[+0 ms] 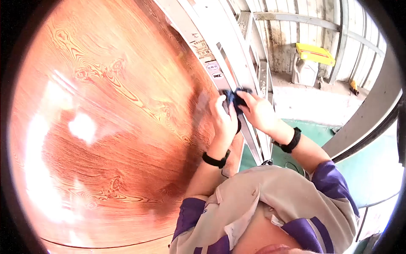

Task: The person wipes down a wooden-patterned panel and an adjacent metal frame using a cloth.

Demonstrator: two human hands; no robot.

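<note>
Both hands meet at a small dark blue and black object (pixel 237 98) on a long pale metal frame (pixel 237 46). My left hand (pixel 224 114) is at its left side, with fingers bent against it. My right hand (pixel 259 112) is on its right side, with thumb and fingers closed on it. The fingers cover much of the object, so its shape is unclear. Labels and round stickers (pixel 217 75) show on the frame just above my left hand. Black bands circle both wrists.
A glossy wood-grain surface (pixel 127 127) fills the left side. At the upper right, a yellow box (pixel 315 53) lies on a pale container (pixel 305 72) by a corrugated wall. A curved grey edge (pixel 368 122) runs down the right, above green floor.
</note>
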